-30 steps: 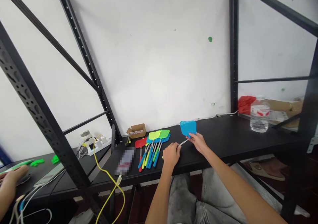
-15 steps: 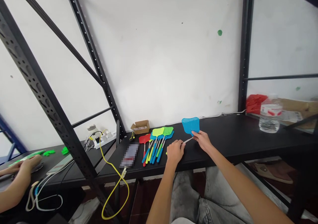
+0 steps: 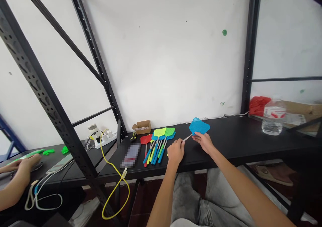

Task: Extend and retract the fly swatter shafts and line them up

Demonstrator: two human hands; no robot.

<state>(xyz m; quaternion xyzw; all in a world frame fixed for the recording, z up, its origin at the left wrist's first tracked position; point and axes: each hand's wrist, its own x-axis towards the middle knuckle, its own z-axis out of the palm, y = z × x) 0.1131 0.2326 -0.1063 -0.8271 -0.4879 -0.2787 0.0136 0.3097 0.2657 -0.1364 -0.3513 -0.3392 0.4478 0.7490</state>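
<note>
A fly swatter (image 3: 199,126) with a blue mesh head and a thin metal rod is held between my hands above the black tabletop. My left hand (image 3: 176,150) is closed around its handle end, which is mostly hidden by the fingers. At the base of the blue head, my right hand (image 3: 202,141) pinches where the rod joins. Left of my hands lies a bunch of fly swatters (image 3: 160,133) with green, yellow, blue and red heads, their coloured handles towards me.
Left of the bunch are a phone (image 3: 130,155) on a yellow cable (image 3: 112,165), a small cardboard box (image 3: 142,127) and a yellow-black tool (image 3: 133,137). A water bottle (image 3: 273,116) stands at right. Another person's hands (image 3: 29,163) work at far left, beyond a black rack post (image 3: 54,99).
The blue swatter head has turned and tilted to the right in my right hand's fingers. My left hand keeps its hold on the handle end. The other swatters have not moved.
</note>
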